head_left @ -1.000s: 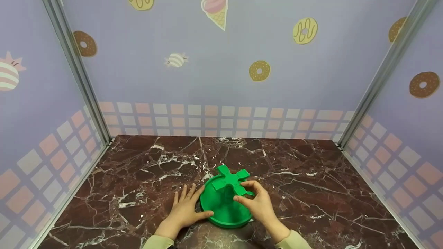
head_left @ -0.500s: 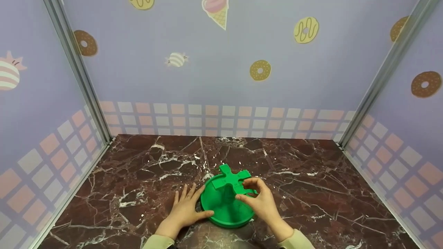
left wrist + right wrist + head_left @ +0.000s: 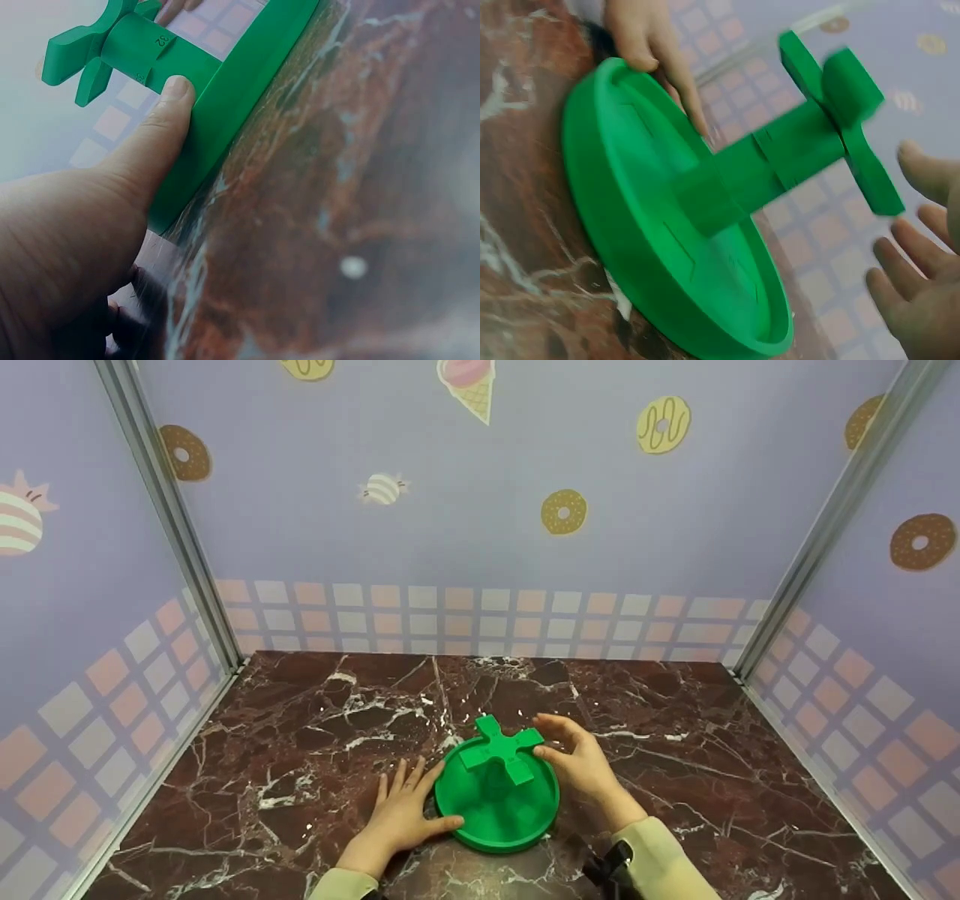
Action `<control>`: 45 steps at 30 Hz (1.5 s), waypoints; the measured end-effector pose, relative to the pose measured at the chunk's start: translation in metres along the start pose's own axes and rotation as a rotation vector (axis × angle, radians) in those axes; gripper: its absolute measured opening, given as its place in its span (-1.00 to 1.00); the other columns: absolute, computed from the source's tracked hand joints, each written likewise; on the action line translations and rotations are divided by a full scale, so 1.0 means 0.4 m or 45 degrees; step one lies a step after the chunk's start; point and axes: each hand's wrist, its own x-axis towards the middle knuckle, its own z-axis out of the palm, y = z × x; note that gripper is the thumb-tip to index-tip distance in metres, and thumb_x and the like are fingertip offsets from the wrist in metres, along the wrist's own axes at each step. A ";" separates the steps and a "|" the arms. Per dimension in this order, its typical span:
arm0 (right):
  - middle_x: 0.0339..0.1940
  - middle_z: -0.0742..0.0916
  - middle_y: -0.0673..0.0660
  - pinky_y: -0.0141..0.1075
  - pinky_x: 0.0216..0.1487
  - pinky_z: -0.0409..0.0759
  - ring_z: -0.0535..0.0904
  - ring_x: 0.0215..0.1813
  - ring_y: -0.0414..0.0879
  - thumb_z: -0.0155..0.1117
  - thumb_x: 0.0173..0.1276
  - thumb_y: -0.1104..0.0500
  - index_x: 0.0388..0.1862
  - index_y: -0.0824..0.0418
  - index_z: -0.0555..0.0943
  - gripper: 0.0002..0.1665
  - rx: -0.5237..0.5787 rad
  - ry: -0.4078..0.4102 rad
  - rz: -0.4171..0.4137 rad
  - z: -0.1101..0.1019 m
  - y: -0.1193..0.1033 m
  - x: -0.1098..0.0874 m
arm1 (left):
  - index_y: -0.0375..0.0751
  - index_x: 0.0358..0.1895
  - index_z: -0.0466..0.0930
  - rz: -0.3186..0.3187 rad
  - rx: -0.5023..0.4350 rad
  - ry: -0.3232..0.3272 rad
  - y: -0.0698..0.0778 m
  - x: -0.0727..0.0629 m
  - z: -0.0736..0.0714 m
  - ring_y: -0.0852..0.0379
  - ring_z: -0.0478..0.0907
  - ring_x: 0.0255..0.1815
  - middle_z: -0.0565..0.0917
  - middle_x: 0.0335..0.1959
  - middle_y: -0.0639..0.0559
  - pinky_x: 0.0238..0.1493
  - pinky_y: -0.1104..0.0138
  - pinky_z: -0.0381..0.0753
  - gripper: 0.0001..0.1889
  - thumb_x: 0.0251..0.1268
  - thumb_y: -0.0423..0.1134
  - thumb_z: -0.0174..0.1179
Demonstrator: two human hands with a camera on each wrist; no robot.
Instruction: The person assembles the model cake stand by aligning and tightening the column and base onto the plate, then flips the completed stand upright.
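Observation:
A green plastic piece stands on the table: a round dish-like base (image 3: 499, 836) with a raised rim, a thick central post (image 3: 757, 176) and a four-armed cross-shaped knob (image 3: 504, 748) on top. Small numerals show on the post in the left wrist view. My left hand (image 3: 405, 814) lies at the left of the base, fingers spread on the table side, its thumb (image 3: 169, 112) on the rim. Beside the knob's right arm is my right hand (image 3: 581, 761), fingers apart and gently bent. In the right wrist view its fingertips (image 3: 889, 255) are away from the knob.
Under the base spreads a dark red marbled tabletop (image 3: 337, 727) with white veins and specks. Purple patterned panels (image 3: 480, 540) enclose it at the back and both sides, joined by metal corner posts (image 3: 180, 532). A black strap (image 3: 609, 866) is near the right sleeve.
My right hand, earlier with thumb and fingers at the knob's front right arm, has come off it and moved back and right to the rear right arm. My left hand stays put.

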 end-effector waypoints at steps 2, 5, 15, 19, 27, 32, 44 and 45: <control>0.41 0.55 0.48 -0.08 0.43 0.58 0.50 0.47 0.23 0.38 0.39 0.34 0.45 0.47 0.41 -0.31 0.035 -0.110 0.002 -0.008 0.011 0.009 | 0.07 0.66 0.13 0.000 0.001 0.003 0.000 0.001 0.000 -0.43 -0.25 0.71 0.02 0.70 -0.28 0.60 -0.41 -0.36 0.09 0.11 0.45 0.32; 0.44 0.51 0.52 -0.33 0.37 0.59 0.55 0.45 -0.04 0.32 0.45 0.31 0.49 0.46 0.38 -0.32 0.049 -0.213 -0.011 -0.016 0.023 0.016 | 0.09 0.66 0.13 -0.004 0.000 0.004 0.000 0.001 0.001 -0.41 -0.26 0.72 0.01 0.70 -0.27 0.61 -0.40 -0.36 0.09 0.11 0.45 0.32; 0.32 0.60 0.54 -0.49 0.15 0.64 0.66 0.17 -0.31 0.34 0.43 0.30 0.36 0.50 0.51 -0.44 0.083 -0.145 0.052 -0.012 0.033 0.005 | 0.06 0.66 0.14 0.007 0.000 0.018 -0.003 -0.001 0.005 -0.44 -0.23 0.71 0.04 0.69 -0.29 0.60 -0.41 -0.33 0.08 0.11 0.44 0.34; 0.27 0.65 0.50 -0.48 0.11 0.65 0.67 0.09 -0.35 0.36 0.42 0.32 0.31 0.53 0.53 -0.46 0.063 -0.110 0.072 -0.011 0.029 -0.007 | 0.08 0.66 0.14 0.005 0.004 0.015 -0.003 -0.001 0.005 -0.43 -0.24 0.71 0.03 0.69 -0.29 0.60 -0.41 -0.34 0.08 0.11 0.44 0.33; 0.22 0.69 0.46 -0.46 0.02 0.69 0.70 0.08 -0.20 0.40 0.37 0.34 0.29 0.58 0.51 -0.43 0.077 -0.115 0.080 -0.008 0.025 -0.030 | 0.06 0.66 0.13 0.013 0.008 0.006 0.000 -0.002 0.002 -0.45 -0.23 0.70 0.03 0.69 -0.29 0.60 -0.42 -0.34 0.08 0.12 0.44 0.32; 0.25 0.65 0.53 -0.48 0.07 0.67 0.70 0.21 -0.04 0.40 0.39 0.31 0.28 0.53 0.54 -0.46 0.065 -0.136 0.068 -0.003 0.016 -0.042 | 0.03 0.66 0.13 0.018 0.006 0.008 0.001 -0.004 0.000 -0.45 -0.23 0.70 0.02 0.69 -0.30 0.60 -0.42 -0.34 0.09 0.12 0.44 0.33; 0.25 0.69 0.40 -0.12 0.28 0.69 0.68 0.20 -0.11 0.48 0.32 0.29 0.22 0.39 0.64 -0.51 -0.043 -0.030 0.082 0.029 -0.007 -0.073 | 0.05 0.67 0.11 0.016 0.018 0.014 0.002 -0.004 0.001 -0.45 -0.22 0.70 0.02 0.69 -0.30 0.60 -0.42 -0.33 0.11 0.10 0.47 0.31; 0.25 0.69 0.39 -0.09 0.28 0.69 0.67 0.24 -0.03 0.48 0.32 0.28 0.21 0.38 0.65 -0.51 -0.050 -0.022 0.081 0.032 -0.011 -0.076 | 0.05 0.67 0.11 0.015 0.018 0.015 0.001 -0.003 0.002 -0.44 -0.23 0.70 0.02 0.69 -0.29 0.60 -0.42 -0.33 0.11 0.10 0.47 0.31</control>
